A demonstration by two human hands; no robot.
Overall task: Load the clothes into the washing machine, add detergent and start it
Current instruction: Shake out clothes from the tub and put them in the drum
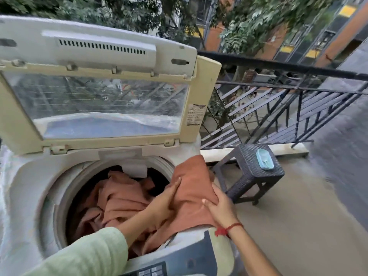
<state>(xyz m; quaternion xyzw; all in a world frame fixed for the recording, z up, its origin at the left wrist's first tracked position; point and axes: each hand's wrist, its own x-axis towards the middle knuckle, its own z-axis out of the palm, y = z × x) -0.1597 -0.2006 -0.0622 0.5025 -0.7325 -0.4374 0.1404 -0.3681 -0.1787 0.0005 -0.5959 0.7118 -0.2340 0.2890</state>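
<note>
Holding rust cloth (pixel 191 181) over the drum (pixel 59 198); left hand (pixel 166 199) and right hand (pixel 218 209), each grip pinching it.

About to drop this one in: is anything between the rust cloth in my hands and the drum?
Nothing visible. The lid stands raised and the drum is open. The rust cloth, held by the left hand and right hand, lies over the drum's right rim; the clothes inside sit below it.

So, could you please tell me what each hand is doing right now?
Left hand: holding the rust cloth.
Right hand: gripping the same cloth.
</note>
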